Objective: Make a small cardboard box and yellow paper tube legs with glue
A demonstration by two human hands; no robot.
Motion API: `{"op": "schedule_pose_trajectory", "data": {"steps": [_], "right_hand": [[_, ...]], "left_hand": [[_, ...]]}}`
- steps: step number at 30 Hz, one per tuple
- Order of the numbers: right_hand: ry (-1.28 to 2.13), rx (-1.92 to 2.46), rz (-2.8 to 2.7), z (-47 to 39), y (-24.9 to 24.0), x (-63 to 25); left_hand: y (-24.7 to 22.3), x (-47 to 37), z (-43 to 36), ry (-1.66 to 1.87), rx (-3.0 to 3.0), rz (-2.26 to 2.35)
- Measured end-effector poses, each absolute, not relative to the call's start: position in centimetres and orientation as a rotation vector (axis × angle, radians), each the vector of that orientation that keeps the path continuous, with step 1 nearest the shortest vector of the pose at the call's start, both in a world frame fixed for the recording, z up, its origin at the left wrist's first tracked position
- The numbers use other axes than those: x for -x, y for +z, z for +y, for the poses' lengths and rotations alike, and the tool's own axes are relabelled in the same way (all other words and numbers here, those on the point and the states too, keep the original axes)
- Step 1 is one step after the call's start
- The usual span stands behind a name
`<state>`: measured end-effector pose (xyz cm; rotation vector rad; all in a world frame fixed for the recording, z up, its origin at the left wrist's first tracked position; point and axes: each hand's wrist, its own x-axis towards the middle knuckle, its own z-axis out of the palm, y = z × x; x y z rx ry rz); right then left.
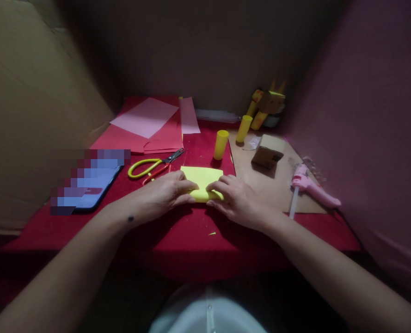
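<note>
A small sheet of yellow paper (pixel 202 178) lies on the red cloth in front of me, its near edge curled over into a roll. My left hand (pixel 172 188) pinches the left end of that curl between thumb and fingers. At the right end, my right hand (pixel 233 196) grips the curl in the same way. Just beyond the sheet stands an upright yellow paper tube (pixel 221 145). A second yellow tube (pixel 244 129) stands farther back on the cardboard. Scissors with yellow and red handles (pixel 156 165) lie beside my left hand, blades pointing away.
Red and pink paper sheets (pixel 146 118) are stacked at the back left. A phone (pixel 94 180) lies at left. On the cardboard sheet (pixel 247 185) sit a small cardboard box (pixel 268 150) and a pink glue gun (pixel 312 185). A cardboard animal figure (pixel 271 104) stands behind.
</note>
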<state>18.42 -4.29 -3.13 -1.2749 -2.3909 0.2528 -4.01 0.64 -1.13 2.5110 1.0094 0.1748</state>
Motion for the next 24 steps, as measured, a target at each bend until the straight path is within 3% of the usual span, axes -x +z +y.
{"op": "schedule_pose_trajectory", "data": {"steps": [19,24], "right_hand": [[0.482,1.419,-2.199,-2.2,-3.0,-18.1],[0.278,1.447,-2.267,-2.2,-3.1,-18.0]], "left_hand": [[-1.5,3.0,1.4,0.263,-2.45,1.244],[-2.1,3.2,1.9,0.284,-2.546,1.233]]}}
